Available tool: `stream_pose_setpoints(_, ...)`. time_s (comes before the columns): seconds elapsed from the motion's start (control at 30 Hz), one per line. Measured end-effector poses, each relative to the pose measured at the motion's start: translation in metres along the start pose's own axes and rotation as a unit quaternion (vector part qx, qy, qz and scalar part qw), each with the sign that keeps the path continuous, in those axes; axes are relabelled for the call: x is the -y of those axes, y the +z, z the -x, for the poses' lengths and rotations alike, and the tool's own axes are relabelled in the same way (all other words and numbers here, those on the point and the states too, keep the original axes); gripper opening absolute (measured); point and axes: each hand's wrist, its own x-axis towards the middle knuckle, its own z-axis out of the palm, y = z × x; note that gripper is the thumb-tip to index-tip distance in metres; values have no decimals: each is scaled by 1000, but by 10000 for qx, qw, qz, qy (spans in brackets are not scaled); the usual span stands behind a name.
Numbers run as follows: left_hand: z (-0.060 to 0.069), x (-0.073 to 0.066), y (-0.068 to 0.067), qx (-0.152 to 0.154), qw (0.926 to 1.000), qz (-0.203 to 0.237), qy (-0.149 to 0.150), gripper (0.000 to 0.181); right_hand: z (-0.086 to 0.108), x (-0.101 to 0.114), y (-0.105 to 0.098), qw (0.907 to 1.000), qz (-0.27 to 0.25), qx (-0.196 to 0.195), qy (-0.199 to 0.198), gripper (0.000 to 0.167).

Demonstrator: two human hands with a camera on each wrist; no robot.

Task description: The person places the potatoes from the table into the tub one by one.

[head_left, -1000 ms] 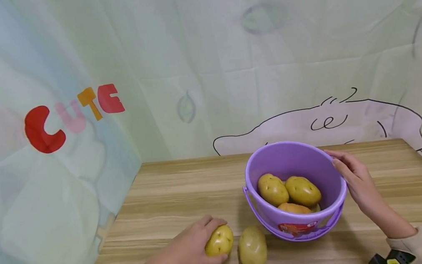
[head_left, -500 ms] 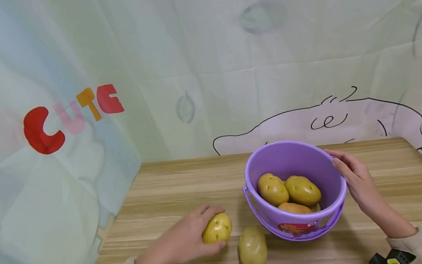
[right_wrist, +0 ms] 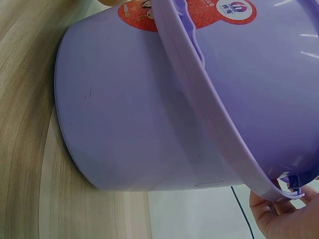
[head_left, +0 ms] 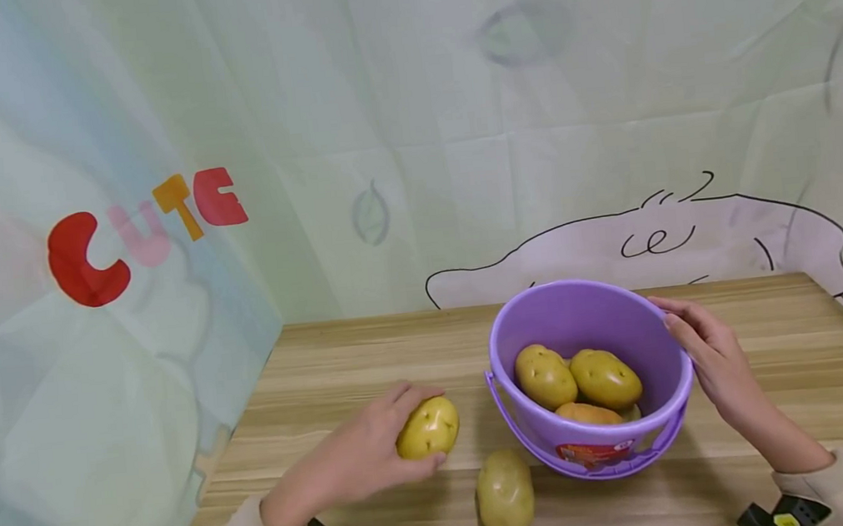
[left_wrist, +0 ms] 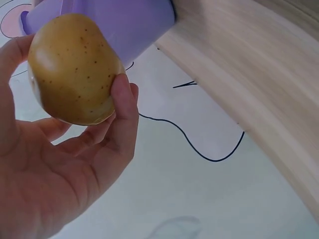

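Observation:
My left hand [head_left: 373,449] grips a yellow potato [head_left: 428,428] between thumb and fingers, left of the bucket. In the left wrist view that potato [left_wrist: 75,69] shows brown specks, with fingertips curled against its side. A purple bucket [head_left: 512,401] stands upright on the table, and several potatoes [head_left: 605,379] lie inside it. On the bucket's right side my right hand [head_left: 709,351] holds the rim; in the right wrist view its fingers [right_wrist: 264,211] are at the handle's hinge. Another potato [head_left: 505,496] lies on the table in front of the bucket, to its left.
The bucket's purple handle [head_left: 507,423] hangs down along its front, over a red label [head_left: 589,454]. Under everything is a wood-grain table [head_left: 341,370]. A printed curtain [head_left: 380,133] stands behind the table and along its left side.
My left hand has moved up the view, away from me, with the potato in its grip. The right hand, the bucket and the potato on the table have stayed in place.

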Motion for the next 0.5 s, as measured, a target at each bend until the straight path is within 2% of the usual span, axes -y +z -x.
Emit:
stream_pose_setpoints(0.13, -4, -1, -5, 11, 10000, 50, 12, 67, 0, 0, 0, 10000, 47, 6, 2, 37)
stream_pose_setpoints(0.5, -15, -5, -15, -128, 9995, 93, 272, 64, 0, -1, 0, 10000, 17, 5, -3, 36)
